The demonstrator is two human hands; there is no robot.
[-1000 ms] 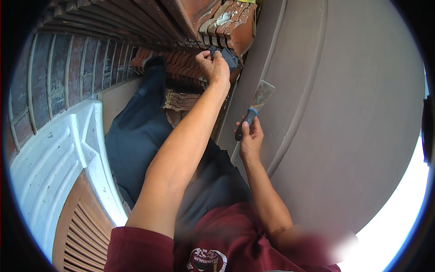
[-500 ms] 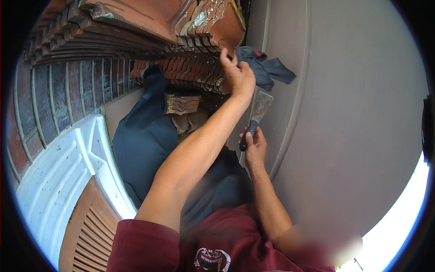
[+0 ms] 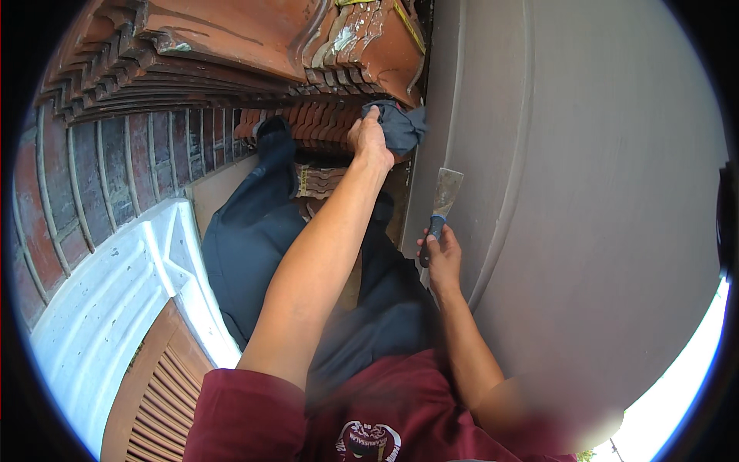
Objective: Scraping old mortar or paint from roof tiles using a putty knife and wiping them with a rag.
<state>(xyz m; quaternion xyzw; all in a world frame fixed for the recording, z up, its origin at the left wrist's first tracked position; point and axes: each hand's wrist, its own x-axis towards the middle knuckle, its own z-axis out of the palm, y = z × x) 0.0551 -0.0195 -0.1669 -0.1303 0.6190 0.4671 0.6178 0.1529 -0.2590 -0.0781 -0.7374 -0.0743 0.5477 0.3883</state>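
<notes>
1. Pulled back leftward from the grey panel since half a second ago, a dark grey cloth (image 3: 402,129) that then hung loose and spread is now bunched up, just below the near end of a stack of clay roof tiles (image 3: 231,38); whether it touches them is unclear.
2. Gripping that cloth is the person's left hand (image 3: 371,140), closed on its left side, the arm stretched out across the body.
3. Lower and to the right, the right hand (image 3: 445,260) wraps around the dark handle of a scraper (image 3: 446,191), its flat, stained metal blade pointing up and away from the person.
4. Behind the scraper rises the broad grey panel (image 3: 608,177), marked by raised vertical ridges.
5. Beneath the upper stack runs a row of tiles on edge (image 3: 315,127), with a smaller tile pile (image 3: 321,182) nearer the person, between the legs of dark trousers (image 3: 254,246).
6. Along the left stand a brick wall (image 3: 146,169), a ribbed white moulding (image 3: 108,254) and a brown slatted shutter (image 3: 165,400); a maroon shirt (image 3: 250,408) fills the lower edge.
</notes>
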